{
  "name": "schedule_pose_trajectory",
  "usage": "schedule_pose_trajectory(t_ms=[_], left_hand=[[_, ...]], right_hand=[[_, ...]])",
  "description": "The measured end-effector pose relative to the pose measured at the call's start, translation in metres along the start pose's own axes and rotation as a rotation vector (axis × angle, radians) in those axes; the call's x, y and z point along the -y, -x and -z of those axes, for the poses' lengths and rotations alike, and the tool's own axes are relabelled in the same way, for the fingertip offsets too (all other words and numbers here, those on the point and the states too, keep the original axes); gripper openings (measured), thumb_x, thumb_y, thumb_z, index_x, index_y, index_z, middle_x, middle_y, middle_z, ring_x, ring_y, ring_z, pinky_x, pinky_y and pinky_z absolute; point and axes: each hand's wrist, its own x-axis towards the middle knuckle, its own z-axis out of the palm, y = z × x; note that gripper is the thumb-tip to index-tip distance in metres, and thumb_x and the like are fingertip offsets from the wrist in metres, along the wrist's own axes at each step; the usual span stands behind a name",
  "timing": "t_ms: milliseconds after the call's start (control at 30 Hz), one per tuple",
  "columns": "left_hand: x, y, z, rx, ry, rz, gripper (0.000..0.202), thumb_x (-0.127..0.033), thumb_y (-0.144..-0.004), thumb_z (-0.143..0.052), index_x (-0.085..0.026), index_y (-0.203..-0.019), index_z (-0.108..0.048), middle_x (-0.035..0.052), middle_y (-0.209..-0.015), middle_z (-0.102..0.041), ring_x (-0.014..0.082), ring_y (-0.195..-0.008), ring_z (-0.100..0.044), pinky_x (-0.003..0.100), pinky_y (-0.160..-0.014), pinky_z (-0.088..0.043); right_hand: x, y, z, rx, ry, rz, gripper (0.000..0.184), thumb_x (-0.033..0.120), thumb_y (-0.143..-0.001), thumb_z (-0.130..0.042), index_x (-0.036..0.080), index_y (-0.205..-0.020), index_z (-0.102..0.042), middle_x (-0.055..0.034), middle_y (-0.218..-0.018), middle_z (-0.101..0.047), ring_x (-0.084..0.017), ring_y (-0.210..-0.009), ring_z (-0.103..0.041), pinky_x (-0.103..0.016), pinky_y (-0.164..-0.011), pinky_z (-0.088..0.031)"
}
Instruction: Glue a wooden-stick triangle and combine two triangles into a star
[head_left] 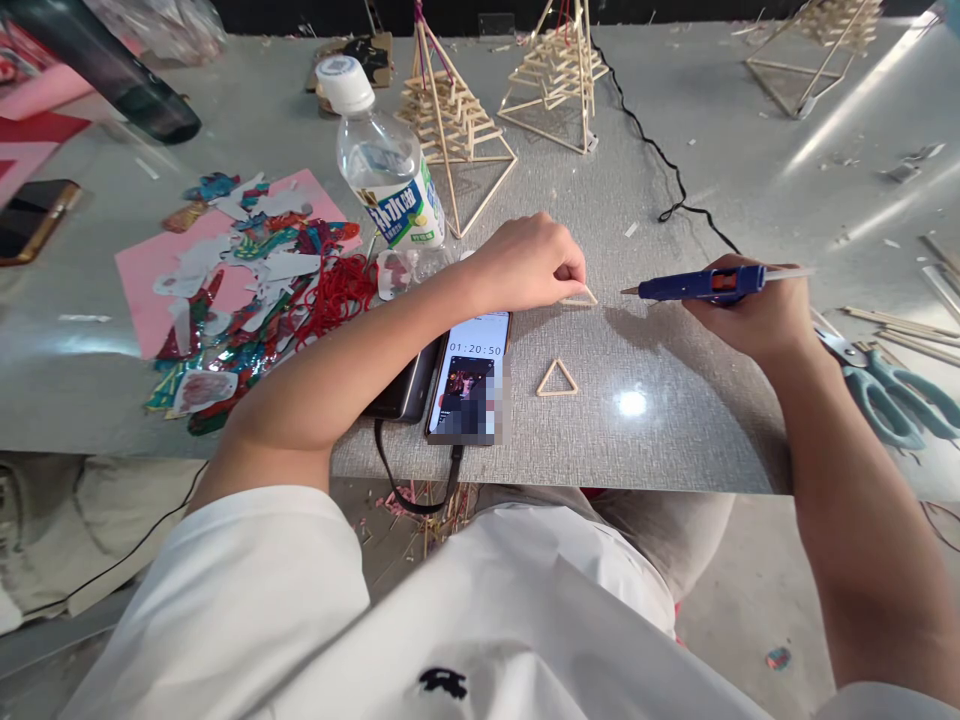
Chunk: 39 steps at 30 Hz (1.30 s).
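Observation:
My left hand (536,262) is closed in a pinch on small wooden sticks (581,299) that meet in a corner, low over the table. Part of that piece is hidden behind my fingers. In my right hand (761,310) is a blue hot glue gun (701,285), its nozzle pointing left toward the sticks, a short gap away from them. A clear glue stick juts out of its back end. Nearer to me, a small triangle of wooden sticks (557,380) lies flat on the grey table (637,450).
Left of the triangle lie a lit phone (469,380) and a black power bank (409,385). A plastic bottle (390,170) stands beyond my left forearm. Stick pyramids (457,130) stand behind. Scissors (885,385) and loose sticks (900,325) lie right; colourful ornaments (247,280) lie left.

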Motion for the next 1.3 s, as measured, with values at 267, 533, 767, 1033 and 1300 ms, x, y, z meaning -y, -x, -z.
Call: schedule_pose_trajectory(t_ms=[267,533,767,1033,1300], left_hand=[[0.001,0.001,0.001,0.029,-0.03,-0.015,0.013,-0.026,-0.094,-0.082,-0.027,-0.094,-0.095,0.0025,-0.088,-0.088,0.0241,-0.091,-0.081,0.04,-0.098,-0.059],[0.001,0.002,-0.001,0.022,-0.021,-0.034,0.014,-0.027,-0.093,-0.081,-0.029,-0.092,-0.095,0.0014,-0.085,-0.087,0.0227,-0.088,-0.08,0.04,-0.097,-0.06],[-0.002,0.001,0.0,0.049,-0.035,-0.003,0.008,-0.029,-0.093,-0.087,-0.029,-0.092,-0.095,0.0014,-0.083,-0.086,0.0226,-0.084,-0.079,0.04,-0.093,-0.059],[0.001,0.0,-0.002,0.043,0.016,-0.009,0.007,-0.028,-0.093,-0.088,-0.029,-0.091,-0.095,0.0012,-0.084,-0.086,0.0248,-0.092,-0.082,0.043,-0.103,-0.059],[-0.008,0.0,0.001,0.081,-0.033,0.037,0.009,-0.024,-0.095,-0.088,-0.027,-0.097,-0.096,0.0027,-0.087,-0.087,0.0242,-0.087,-0.08,0.041,-0.09,-0.054]], right_hand=[[0.003,0.0,0.001,0.009,0.017,-0.01,0.037,0.062,-0.068,-0.071,0.029,-0.083,-0.07,-0.0019,-0.066,-0.068,-0.024,-0.066,-0.061,-0.039,-0.065,-0.044],[-0.002,0.0,-0.001,0.01,0.012,0.019,0.034,0.061,-0.071,-0.073,0.029,-0.083,-0.069,-0.0005,-0.066,-0.067,-0.022,-0.065,-0.058,-0.038,-0.065,-0.043],[0.0,0.0,0.0,0.014,0.023,0.016,0.034,0.061,-0.07,-0.072,0.029,-0.082,-0.069,-0.0016,-0.067,-0.067,-0.022,-0.066,-0.058,-0.038,-0.066,-0.043],[0.005,0.0,0.0,0.029,0.026,0.0,0.035,0.061,-0.068,-0.071,0.029,-0.082,-0.068,-0.0012,-0.066,-0.066,-0.022,-0.065,-0.057,-0.038,-0.066,-0.043],[0.007,0.0,0.002,0.036,0.024,-0.014,0.037,0.062,-0.067,-0.069,0.028,-0.082,-0.067,-0.0028,-0.068,-0.067,-0.023,-0.066,-0.059,-0.038,-0.067,-0.043]])
